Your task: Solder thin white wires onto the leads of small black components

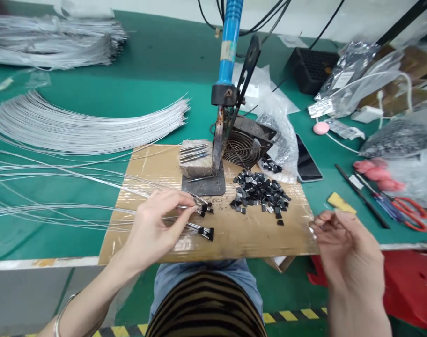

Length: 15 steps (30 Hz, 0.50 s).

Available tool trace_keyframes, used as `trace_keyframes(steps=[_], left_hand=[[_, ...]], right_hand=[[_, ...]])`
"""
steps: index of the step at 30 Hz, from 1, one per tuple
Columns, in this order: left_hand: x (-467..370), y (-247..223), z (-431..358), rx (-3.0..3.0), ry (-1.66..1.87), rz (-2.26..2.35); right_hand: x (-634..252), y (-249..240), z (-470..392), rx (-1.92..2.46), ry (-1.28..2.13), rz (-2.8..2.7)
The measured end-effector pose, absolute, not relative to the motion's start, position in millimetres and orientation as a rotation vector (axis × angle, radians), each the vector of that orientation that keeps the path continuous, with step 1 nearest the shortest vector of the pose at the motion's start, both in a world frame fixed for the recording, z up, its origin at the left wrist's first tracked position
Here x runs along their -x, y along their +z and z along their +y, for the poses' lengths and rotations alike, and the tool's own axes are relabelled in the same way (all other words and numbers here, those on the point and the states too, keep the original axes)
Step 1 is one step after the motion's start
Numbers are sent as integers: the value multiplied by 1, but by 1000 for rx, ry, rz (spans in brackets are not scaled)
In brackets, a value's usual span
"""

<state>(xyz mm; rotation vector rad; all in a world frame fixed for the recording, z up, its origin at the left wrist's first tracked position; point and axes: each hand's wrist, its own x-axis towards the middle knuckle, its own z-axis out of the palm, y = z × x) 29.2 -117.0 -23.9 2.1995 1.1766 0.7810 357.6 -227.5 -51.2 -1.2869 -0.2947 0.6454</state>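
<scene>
My left hand (pixel 160 217) has thumb and fingertips pinched on thin grey wires (pixel 136 189) just behind their small black connectors (pixel 202 210). Beside it, a second group of wires ends in black connectors (pixel 207 232) on the cardboard sheet (pixel 248 241). Past the cardboard's right edge, my right hand (pixel 347 248) is raised with its fingers curled and pressed together. Whatever is in those fingertips, if anything, is too small to make out. A heap of loose black connectors (pixel 259 192) lies between the hands.
A blue-handled soldering iron (pixel 229 42) points down in front of a tan block (pixel 196 157) and a round fan grille (pixel 243 147). Bundled wires (pixel 90 124) lie at left. To the right are a phone (pixel 307 161), a yellow sponge (pixel 342 203), red-handled scissors (pixel 410 213) and plastic bags (pixel 403 133).
</scene>
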Motion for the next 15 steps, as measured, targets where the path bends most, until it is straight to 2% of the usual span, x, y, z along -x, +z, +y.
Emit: trace_keyframes(steps=[9, 15], left_hand=[[-24, -56, -119, -2470, 1106, 1117], [-11, -64, -151, -2529, 1434, 881]], right_hand=[[-359, -51, -267, 1152, 792, -163], [-431, -29, -271, 1043, 760, -148]])
